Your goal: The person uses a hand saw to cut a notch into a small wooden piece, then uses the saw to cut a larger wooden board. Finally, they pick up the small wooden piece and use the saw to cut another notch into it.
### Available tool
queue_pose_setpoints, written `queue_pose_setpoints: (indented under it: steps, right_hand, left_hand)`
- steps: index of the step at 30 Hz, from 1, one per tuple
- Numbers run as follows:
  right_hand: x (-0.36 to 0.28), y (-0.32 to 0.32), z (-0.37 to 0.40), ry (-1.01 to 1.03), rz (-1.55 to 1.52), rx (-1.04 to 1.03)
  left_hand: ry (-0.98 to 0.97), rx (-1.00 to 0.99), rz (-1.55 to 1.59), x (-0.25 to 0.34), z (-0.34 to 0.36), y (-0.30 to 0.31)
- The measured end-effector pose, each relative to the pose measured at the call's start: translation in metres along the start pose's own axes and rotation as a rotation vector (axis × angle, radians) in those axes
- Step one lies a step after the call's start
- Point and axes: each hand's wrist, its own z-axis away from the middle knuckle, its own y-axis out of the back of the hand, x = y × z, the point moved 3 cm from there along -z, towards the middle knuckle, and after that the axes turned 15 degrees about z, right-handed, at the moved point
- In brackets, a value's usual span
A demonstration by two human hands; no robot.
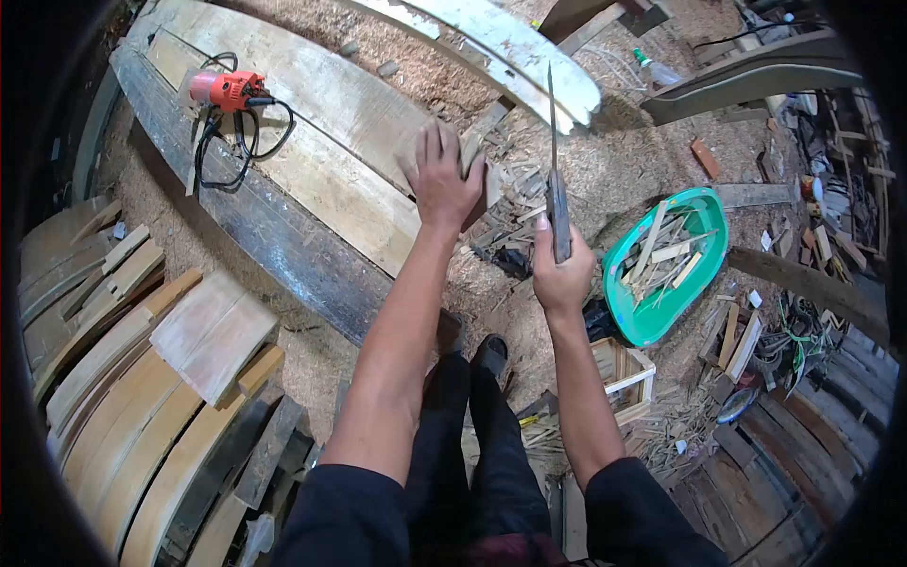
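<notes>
My left hand (442, 184) is at the near end of the plank-topped bench (331, 180), its fingers curled over a small piece of wood (487, 189). Part of that piece is hidden under the palm and fingers. To the right, my right hand (564, 269) is wrapped round the dark handle of a long knife (556, 203). Its narrow blade points up and away from me, seen nearly edge-on and apart from the wood. Wood chips and offcuts (524, 180) lie on the ground between the two hands.
A red power tool (227, 90) with a coiled black cord rests on the bench. Right of my knife hand stands a green basin (647, 326) of wood strips. Curved boards (142, 416) are stacked at lower left. A pale curved plank (515, 47) lies beyond, over sawdust.
</notes>
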Motion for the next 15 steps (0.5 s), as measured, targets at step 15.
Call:
queue_pose_setpoints:
  steps: [15]
  right_hand:
    - [-0.112,0.182,0.065,0.156,-0.216,0.075]
  left_hand:
    - [-0.131,-0.321,0.856,0.189,0.033,0.217]
